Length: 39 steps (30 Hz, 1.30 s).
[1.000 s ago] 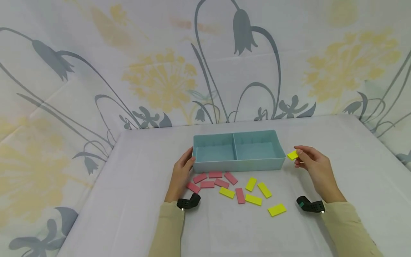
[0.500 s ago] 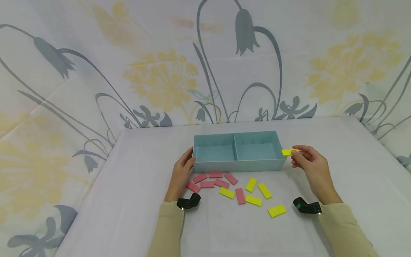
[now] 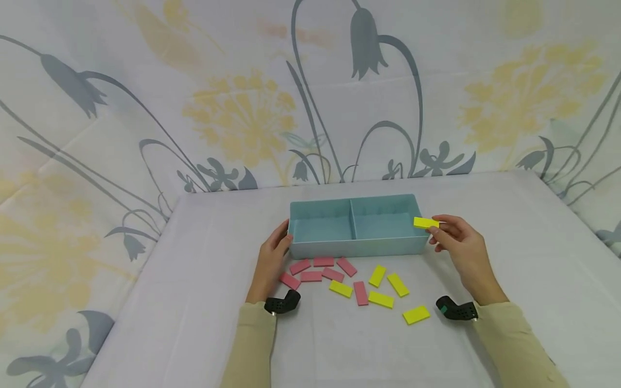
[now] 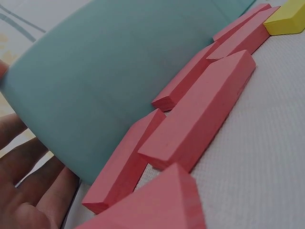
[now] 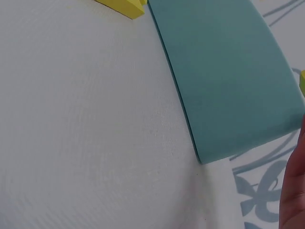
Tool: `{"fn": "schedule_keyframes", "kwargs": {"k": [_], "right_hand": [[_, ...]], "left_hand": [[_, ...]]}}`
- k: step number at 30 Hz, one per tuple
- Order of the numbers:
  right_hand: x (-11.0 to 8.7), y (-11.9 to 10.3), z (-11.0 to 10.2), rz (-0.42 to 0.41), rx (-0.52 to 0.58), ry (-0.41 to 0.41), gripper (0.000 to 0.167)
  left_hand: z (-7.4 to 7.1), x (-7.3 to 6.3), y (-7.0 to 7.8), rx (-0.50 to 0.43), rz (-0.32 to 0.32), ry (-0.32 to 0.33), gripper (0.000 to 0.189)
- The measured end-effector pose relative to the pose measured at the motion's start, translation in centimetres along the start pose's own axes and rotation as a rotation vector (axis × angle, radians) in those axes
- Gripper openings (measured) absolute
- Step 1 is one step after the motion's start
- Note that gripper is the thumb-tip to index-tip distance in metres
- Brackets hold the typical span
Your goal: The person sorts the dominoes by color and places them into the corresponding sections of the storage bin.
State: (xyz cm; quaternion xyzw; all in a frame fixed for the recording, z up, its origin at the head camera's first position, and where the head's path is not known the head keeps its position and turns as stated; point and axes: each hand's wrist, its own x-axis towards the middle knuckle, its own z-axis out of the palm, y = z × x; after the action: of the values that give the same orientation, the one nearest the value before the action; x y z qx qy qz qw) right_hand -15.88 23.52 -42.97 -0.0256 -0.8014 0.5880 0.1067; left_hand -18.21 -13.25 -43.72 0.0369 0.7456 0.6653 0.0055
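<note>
A pale blue two-compartment box (image 3: 359,248) stands on the white cloth, with nothing visible inside it. My left hand (image 3: 268,264) holds its left end, thumb at the front corner and fingers (image 4: 50,198) along the end wall. Between thumb and fingertips, my right hand (image 3: 469,254) pinches a small yellow rectangular block (image 3: 423,222). That block overlaps the right compartment's front right corner in the head view. Several pink blocks (image 3: 311,276) lie flat just in front of the box, beside my left wrist. Several more yellow blocks (image 3: 380,299) lie towards the middle and right.
White cloth (image 3: 359,350) covers the table, and a flower-printed fabric (image 3: 252,118) rises behind and on the sides. One pink block (image 3: 360,293) lies among the yellow ones. Each wrist wears a black camera (image 3: 456,309).
My right hand has moved left with the yellow block, from beside the box's right end to over its right corner. My left hand stays at the left end.
</note>
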Motion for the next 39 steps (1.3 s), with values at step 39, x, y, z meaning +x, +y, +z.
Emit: {"fn": "schedule_keyframes", "kwargs": {"k": [39], "right_hand": [[-1.0,-1.3,2.1,-0.017,-0.09,-0.076,0.044]], "left_hand": [[0.0,0.7,-1.8,0.034,0.033,0.047,0.042]]}}
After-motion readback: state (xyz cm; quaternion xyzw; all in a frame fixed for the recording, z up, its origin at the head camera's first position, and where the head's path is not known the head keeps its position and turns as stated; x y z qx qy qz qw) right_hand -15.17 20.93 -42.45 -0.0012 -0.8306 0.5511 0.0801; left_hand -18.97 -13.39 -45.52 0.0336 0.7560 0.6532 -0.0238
